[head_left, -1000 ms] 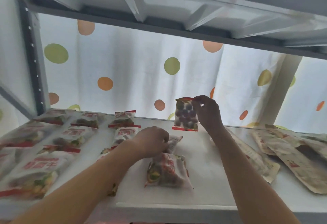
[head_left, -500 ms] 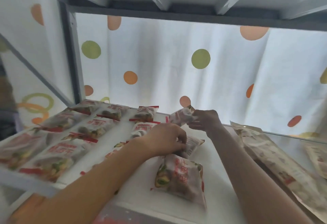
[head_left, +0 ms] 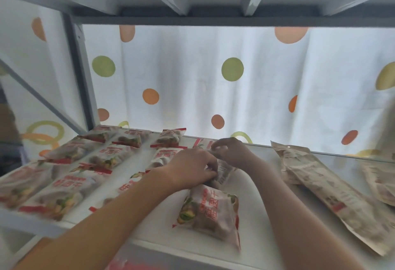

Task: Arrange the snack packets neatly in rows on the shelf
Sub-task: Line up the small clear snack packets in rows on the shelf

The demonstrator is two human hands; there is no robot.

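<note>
Head camera, looking up into a white shelf (head_left: 252,186): the person's left hand (head_left: 192,168) was curled over a small snack packet (head_left: 223,170), fingers bent round its near edge, while the right hand (head_left: 232,152) just beyond it pinched a second packet (head_left: 203,143) at the back of the shelf, though how firmly could not be told through the blur. Left of both hands, red-and-white snack packets (head_left: 102,158) lay flat in three rows running front to back. Directly below the left hand a loose packet (head_left: 210,212) sat askew, close to the shelf's front lip. Well to the right of the right hand lay long kraft-paper pouches (head_left: 333,186), apart from the rows.

The hazards appeared modest but real. The two hands worked almost touching, so one wrist could nudge the other's packet out of line. The left forearm crossed above the nearest row, and a drag on withdrawal would likely skew packets already squared. The askew packet by the front lip looked the likeliest to slide off if brushed. These slick, puffy wrappers would probably skate on the smooth shelf instead of staying where they were dropped.
</note>
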